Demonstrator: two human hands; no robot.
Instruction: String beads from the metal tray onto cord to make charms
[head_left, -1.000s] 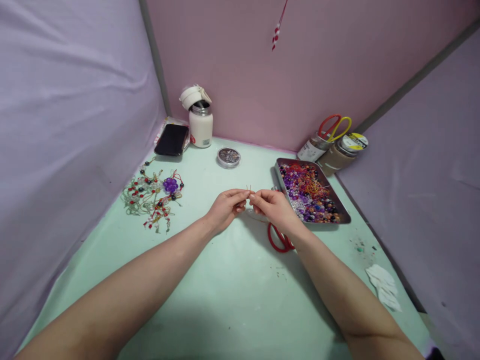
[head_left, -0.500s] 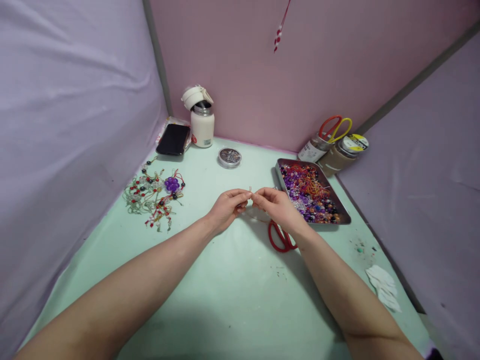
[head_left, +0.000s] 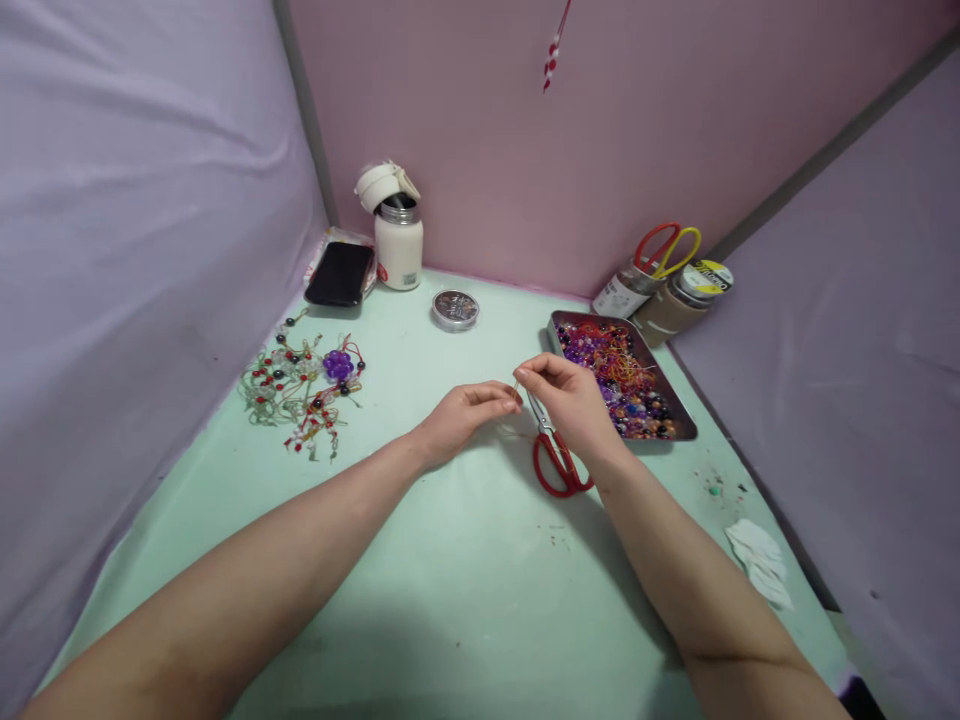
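Above the middle of the table, my left hand (head_left: 474,415) pinches a thin cord (head_left: 516,386) between thumb and fingers. My right hand (head_left: 561,393) is closed on the cord's upper end, a little higher and to the right. A loose length of the cord seems to hang below the hands, too fine to follow clearly. Red-handled scissors (head_left: 553,466) lie on the table under my right hand, their blades pointing away. Just behind that hand sits a metal tray (head_left: 679,405) of purple, black and orange beads and tangled red and orange cord.
Beaded strings (head_left: 292,385) lie in a heap at left. Behind them are a phone (head_left: 341,274) and an open white flask (head_left: 400,250). A round clear case (head_left: 455,309) stands mid-back. Jars (head_left: 624,292) with scissors stand back right; a crumpled white cloth (head_left: 759,562) lies right.
My hands have drawn slightly apart, the right one rising over the left, with the cord stretched between them. More of the scissors' blades now shows. The whole view has shifted slightly.
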